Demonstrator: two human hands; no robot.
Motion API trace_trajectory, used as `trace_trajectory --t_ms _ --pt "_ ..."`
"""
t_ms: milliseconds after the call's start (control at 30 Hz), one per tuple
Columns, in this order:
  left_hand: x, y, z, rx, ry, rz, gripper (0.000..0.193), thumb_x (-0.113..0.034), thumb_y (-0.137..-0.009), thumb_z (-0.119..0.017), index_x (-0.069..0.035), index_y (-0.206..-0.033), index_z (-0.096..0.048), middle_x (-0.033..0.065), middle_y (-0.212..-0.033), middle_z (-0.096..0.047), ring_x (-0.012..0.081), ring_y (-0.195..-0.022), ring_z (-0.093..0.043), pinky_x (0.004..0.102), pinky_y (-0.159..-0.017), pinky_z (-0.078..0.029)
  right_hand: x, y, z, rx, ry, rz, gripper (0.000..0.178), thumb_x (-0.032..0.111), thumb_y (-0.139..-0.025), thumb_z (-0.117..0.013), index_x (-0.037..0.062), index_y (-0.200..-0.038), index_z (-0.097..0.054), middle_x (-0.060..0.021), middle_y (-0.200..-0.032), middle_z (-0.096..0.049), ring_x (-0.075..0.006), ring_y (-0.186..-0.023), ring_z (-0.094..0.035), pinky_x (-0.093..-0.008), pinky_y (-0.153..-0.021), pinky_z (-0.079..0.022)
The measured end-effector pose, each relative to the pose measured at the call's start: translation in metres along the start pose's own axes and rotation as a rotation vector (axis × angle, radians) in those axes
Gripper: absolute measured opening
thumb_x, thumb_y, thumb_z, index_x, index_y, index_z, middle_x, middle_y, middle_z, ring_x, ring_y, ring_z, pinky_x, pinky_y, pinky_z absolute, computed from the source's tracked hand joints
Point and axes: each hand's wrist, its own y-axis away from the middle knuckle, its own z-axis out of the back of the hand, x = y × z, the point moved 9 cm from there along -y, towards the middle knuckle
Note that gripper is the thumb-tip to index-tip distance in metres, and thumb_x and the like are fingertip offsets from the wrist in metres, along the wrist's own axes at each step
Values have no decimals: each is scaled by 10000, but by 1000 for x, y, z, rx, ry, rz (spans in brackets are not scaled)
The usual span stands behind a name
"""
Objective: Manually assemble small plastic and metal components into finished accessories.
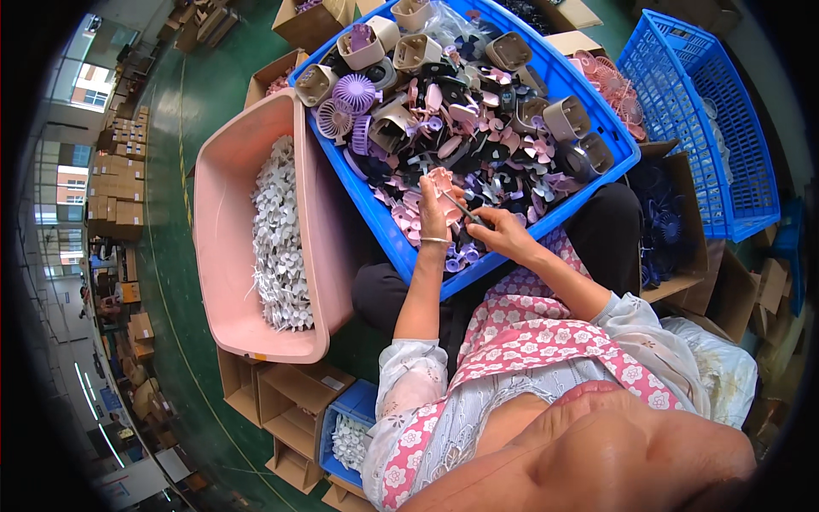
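Note:
My left hand (432, 213) is closed on a pink plastic fan housing piece (441, 181), held up over the near part of a blue crate (367, 209). My right hand (505, 234) grips a slim dark tool that looks like a screwdriver (462, 208). Its tip reaches the pink piece; the exact contact is too small to tell. Below and beyond both hands, the crate is heaped with small pink, purple and black fan parts, among them a purple fan grille (355, 92) and several beige housings (566, 118).
A large pink tub (215, 247) of white plastic parts stands at the left. Below it are cardboard boxes (299, 401) and a small blue bin (351, 401). On the right are a tall blue basket (682, 94) and a box of dark fan parts (682, 256). My knees flank the crate's near corner.

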Motion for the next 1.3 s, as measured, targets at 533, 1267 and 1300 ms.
trace_trajectory --t_ms 533,1267,1300 --pt "10 -3 8 52 39 57 657 -659 -839 -278 -62 -957 -528 79 -730 -592 178 -631 -589 282 -572 -486 22 27 7 24 -57 -24 467 105 -800 -517 131 -1263 -466 -52 -608 -526 -107 -508 -461 -276 -504 -401" --pt "43 -5 28 94 125 132 524 -613 -831 -383 -134 -1017 -487 12 -854 -548 144 -711 -571 292 -529 -486 4 24 -5 98 -54 -65 423 105 -858 -470 154 -1278 -447 21 -593 -482 -58 -465 -442 -218 -435 -375" --pt "46 -7 33 103 222 104 519 -609 -830 -392 -133 -1016 -483 5 -828 -537 145 -693 -561 279 -519 -477 7 25 -8 106 -104 -58 398 116 -856 -507 133 -1251 -471 10 -595 -498 -59 -484 -426 -227 -443 -370"
